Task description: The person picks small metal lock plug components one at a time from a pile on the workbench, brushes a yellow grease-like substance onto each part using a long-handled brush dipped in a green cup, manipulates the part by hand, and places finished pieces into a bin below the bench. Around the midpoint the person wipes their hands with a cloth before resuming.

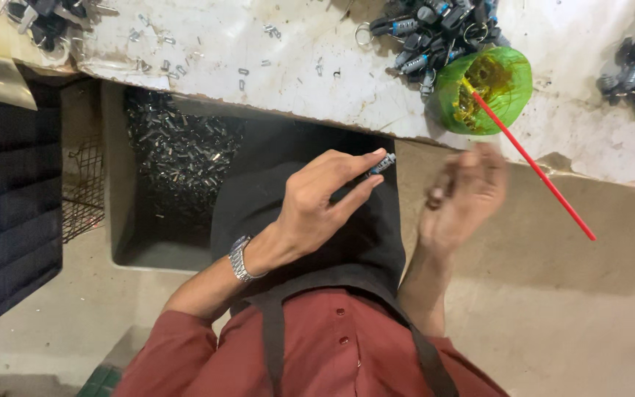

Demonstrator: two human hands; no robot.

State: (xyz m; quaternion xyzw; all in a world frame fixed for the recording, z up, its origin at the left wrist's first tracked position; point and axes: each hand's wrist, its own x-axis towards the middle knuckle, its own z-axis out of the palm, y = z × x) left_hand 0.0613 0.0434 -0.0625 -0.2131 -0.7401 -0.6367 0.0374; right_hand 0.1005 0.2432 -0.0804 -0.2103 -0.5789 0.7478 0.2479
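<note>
The left hand (317, 202), with a silver metal wristwatch (239, 259) on its wrist, pinches a small dark cylindrical part with a blue band (381, 164) between the thumb and the index fingertip; the part sticks out past the fingertips toward the worn white worktable (295, 66), above a black cloth (310, 176) spread across the lap. The right hand (464, 198) is blurred; its fingers curl loosely inward around something small and dark, but I cannot tell whether they grip it. Just beyond that hand, a green translucent plastic bowl (512, 92) of yellowish paste stands at the table edge, with a long red stick (545, 180) leaning out of it past the right hand. A heap of dark cylindrical parts with metal rings (435, 29) lies touching the bowl. Left of the cloth, a grey bin (123, 213) holds many small dark metal pieces (178, 158).
</note>
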